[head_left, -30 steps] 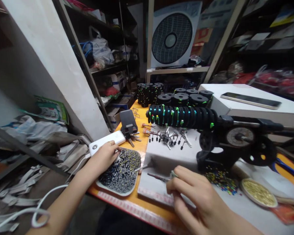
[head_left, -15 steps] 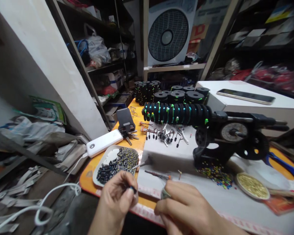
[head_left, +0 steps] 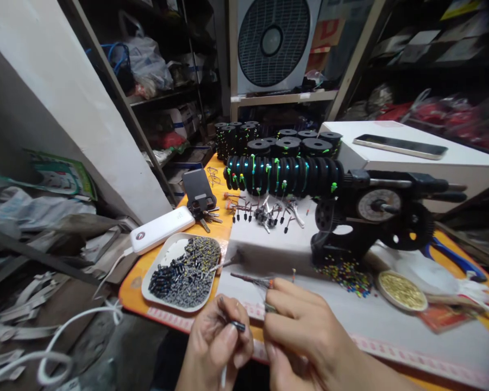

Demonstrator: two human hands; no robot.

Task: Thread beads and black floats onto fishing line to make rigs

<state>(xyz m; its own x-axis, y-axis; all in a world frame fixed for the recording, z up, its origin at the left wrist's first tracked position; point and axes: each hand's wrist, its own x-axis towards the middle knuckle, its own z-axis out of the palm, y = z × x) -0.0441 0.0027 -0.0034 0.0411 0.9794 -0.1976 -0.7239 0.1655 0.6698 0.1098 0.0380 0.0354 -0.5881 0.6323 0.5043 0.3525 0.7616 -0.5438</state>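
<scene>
My left hand (head_left: 215, 345) is closed, pinching a small black cylindrical piece (head_left: 238, 326) between thumb and fingers. A thin pale stick (head_left: 223, 377) shows below that thumb. Close beside it on the right, my right hand (head_left: 309, 331) has its fingers curled in. A small greenish bit (head_left: 270, 308) shows at its index finger, but whatever the fingertips hold is hidden. Behind my left hand stands a white tray (head_left: 169, 251) of small black and grey cylindrical pieces. A thin dark tool (head_left: 250, 280) lies on the white sheet just beyond my right hand.
A black winding device (head_left: 375, 203) carries a ribbed roll (head_left: 285, 176) with green-tied threads. Under it are coloured beads (head_left: 348, 277) and a dish of gold bits (head_left: 403, 290). A white power bank (head_left: 163, 231), keys (head_left: 207, 217) and black spools (head_left: 289, 146) stand farther back.
My left hand has moved right, nearer my right hand, and the black piece shows more clearly. The whole view has shifted slightly. My right hand stays curled.
</scene>
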